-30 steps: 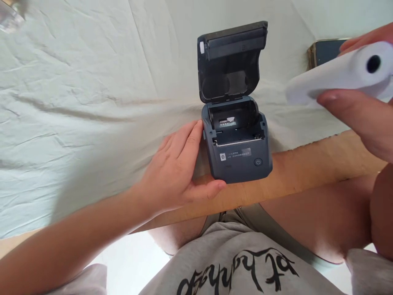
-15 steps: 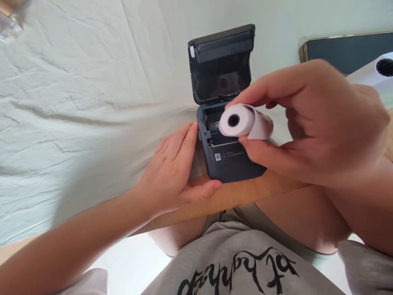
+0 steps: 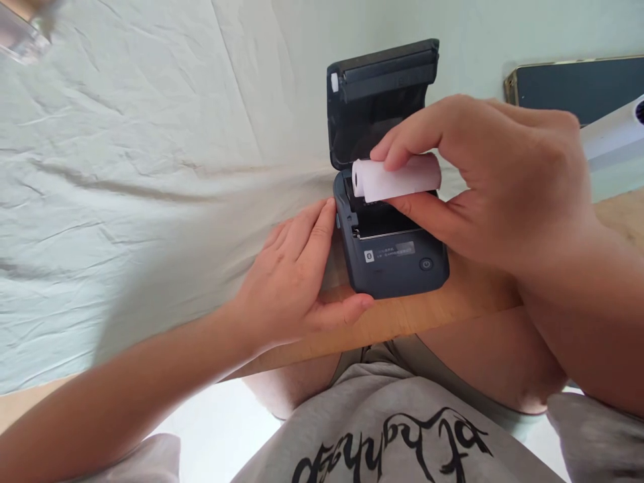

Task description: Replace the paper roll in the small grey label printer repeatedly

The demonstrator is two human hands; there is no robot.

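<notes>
White roll [image 3: 377, 183] in right hand's grip [image 3: 513, 178], outspread left hand [image 3: 289, 275] against Bluetooth-marked printer [image 3: 392, 276]

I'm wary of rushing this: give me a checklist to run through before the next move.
1. Lid raised: ok.
2. Left hand against the printer: ok.
3. Paper roll gripped by the right hand: ok, between thumb and fingers.
4. Roll released inside the compartment: not ok, it is in the right hand.
5. Roll's width suits the compartment: cannot tell.

Paper roll [image 3: 386, 184] over printer [image 3: 392, 276], phone [image 3: 568, 88] farther right; table [image 3: 475, 295] beneath
</notes>
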